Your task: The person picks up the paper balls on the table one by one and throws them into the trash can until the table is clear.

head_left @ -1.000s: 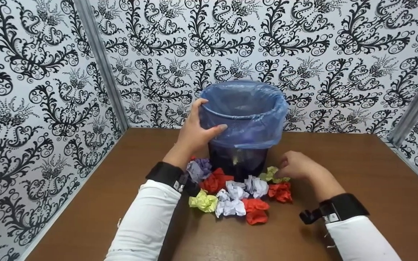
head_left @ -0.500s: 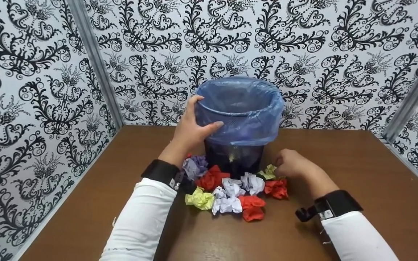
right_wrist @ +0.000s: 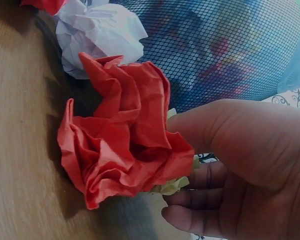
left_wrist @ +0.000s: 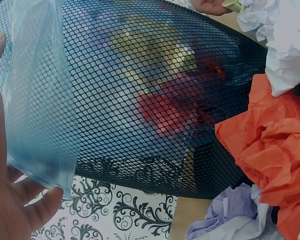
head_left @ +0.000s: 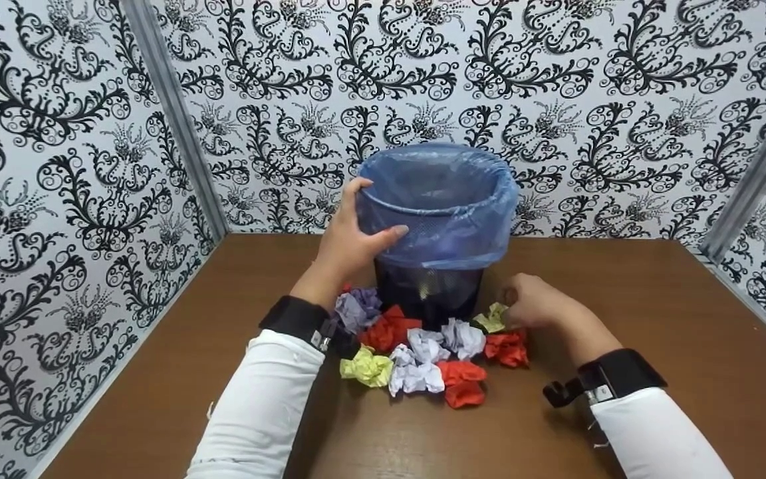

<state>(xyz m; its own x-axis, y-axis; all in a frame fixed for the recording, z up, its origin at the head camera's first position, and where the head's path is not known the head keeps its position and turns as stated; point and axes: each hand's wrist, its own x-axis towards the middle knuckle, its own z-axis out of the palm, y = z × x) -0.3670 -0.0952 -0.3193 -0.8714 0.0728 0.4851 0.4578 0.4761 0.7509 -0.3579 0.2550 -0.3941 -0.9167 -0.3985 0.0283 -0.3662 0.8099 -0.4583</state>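
My left hand point(head_left: 353, 233) grips the rim of a black mesh wastebasket point(head_left: 433, 293), thumb on the near side. A blue bin liner point(head_left: 449, 233) is folded over the rim, under that hand. Low at the basket's right, my right hand point(head_left: 536, 303) holds a yellow crumpled paper ball point(head_left: 492, 318) between thumb and fingers. In the right wrist view a red crumpled paper ball point(right_wrist: 125, 130) hides most of the yellow one. Through the mesh in the left wrist view, yellow paper point(left_wrist: 155, 50) and red paper point(left_wrist: 170, 110) show inside the basket.
More crumpled paper lies round the basket's front: white balls point(head_left: 416, 376), a red ball point(head_left: 389, 329), another red ball point(head_left: 464, 384), a yellow ball point(head_left: 366, 366) and a purple ball point(head_left: 356, 309). Patterned walls point(head_left: 423, 80) stand behind and beside the brown table point(head_left: 622, 286).
My right hand has moved in a little around the yellow paper ball and covers more of it. The left hand keeps its grip on the basket's rim. The head view has shifted slightly.
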